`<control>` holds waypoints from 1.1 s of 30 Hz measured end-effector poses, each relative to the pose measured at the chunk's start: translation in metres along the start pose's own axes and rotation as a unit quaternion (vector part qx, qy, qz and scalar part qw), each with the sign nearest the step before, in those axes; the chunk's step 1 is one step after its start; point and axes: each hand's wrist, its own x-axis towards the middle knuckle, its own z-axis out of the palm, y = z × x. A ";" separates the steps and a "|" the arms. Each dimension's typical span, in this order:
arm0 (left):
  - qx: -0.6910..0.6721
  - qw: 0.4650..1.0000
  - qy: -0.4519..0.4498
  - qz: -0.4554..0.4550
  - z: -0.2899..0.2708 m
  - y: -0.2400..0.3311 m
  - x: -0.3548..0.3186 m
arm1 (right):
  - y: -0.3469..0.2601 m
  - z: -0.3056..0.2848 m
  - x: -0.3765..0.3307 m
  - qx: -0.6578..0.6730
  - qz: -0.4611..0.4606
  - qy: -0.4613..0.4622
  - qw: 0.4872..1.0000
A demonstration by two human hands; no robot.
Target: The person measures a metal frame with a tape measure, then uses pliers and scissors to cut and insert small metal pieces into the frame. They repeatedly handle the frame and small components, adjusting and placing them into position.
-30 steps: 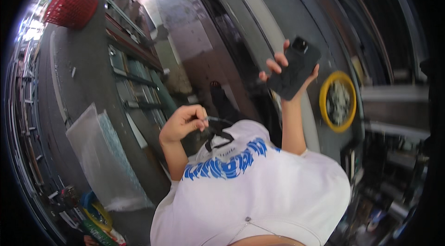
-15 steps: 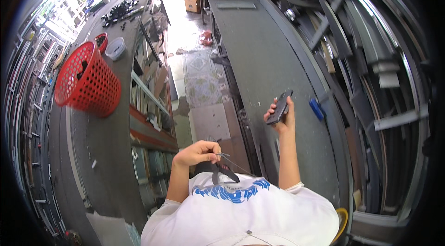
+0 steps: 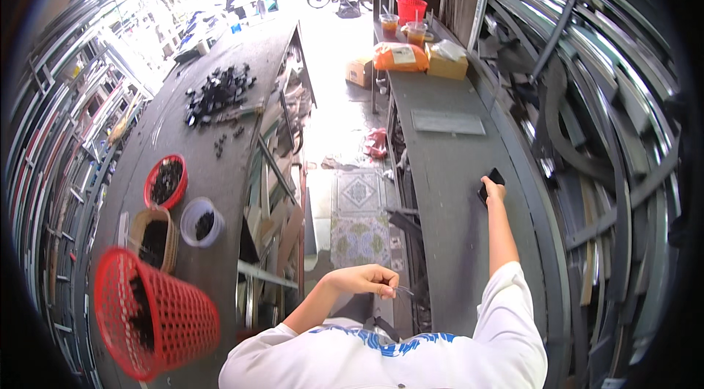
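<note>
My right hand [image 3: 496,188] is closed round a black phone [image 3: 482,194], low over the grey workbench [image 3: 451,220] on the right. The fingers are partly hidden behind the phone, and I cannot tell whether the phone touches the bench. In front of my shirt, my left hand [image 3: 365,280] pinches a thin grey cord [image 3: 404,290] between thumb and fingertips. A dark strap end hangs just below that hand, at my shirt.
On the left bench stand a tilted red perforated basket [image 3: 180,316], a tan basket [image 3: 171,248], a white tub [image 3: 189,231] and a red bowl [image 3: 182,195], all holding black pieces. Beyond lies a black pile [image 3: 218,94]. Metal profiles [image 3: 587,118] crowd the right side.
My right hand has carried the phone forward and down toward the right bench. The left hand still pinches the cord. My view has lifted, showing more of the far end.
</note>
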 end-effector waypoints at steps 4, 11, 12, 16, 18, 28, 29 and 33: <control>0.052 0.995 0.014 -0.082 -0.068 0.038 0.026 | -0.063 0.063 0.046 -0.241 0.109 0.141 0.954; -0.016 0.991 0.124 0.054 -0.132 0.084 0.110 | -0.056 0.006 -0.123 0.077 -0.125 -0.525 0.839; -0.017 0.989 0.133 0.063 -0.139 0.092 0.120 | -0.046 -0.017 -0.155 0.080 -0.087 -0.630 0.768; 0.059 0.971 0.215 0.084 -0.152 0.118 0.143 | -0.012 -0.107 -0.229 0.117 -0.081 -0.664 0.734; 0.098 0.958 0.259 0.077 -0.149 0.122 0.147 | 0.007 -0.145 -0.251 0.172 -0.058 -0.615 0.767; -0.196 0.847 0.361 0.337 -0.170 0.178 0.107 | 0.066 -0.348 -0.333 0.401 -0.277 -0.295 0.822; -0.181 0.843 0.339 0.376 -0.180 0.188 0.095 | 0.063 -0.377 -0.344 0.425 -0.280 -0.284 0.813; -0.170 0.824 0.321 0.434 -0.222 0.202 0.048 | 0.049 -0.475 -0.395 0.539 -0.211 -0.250 0.776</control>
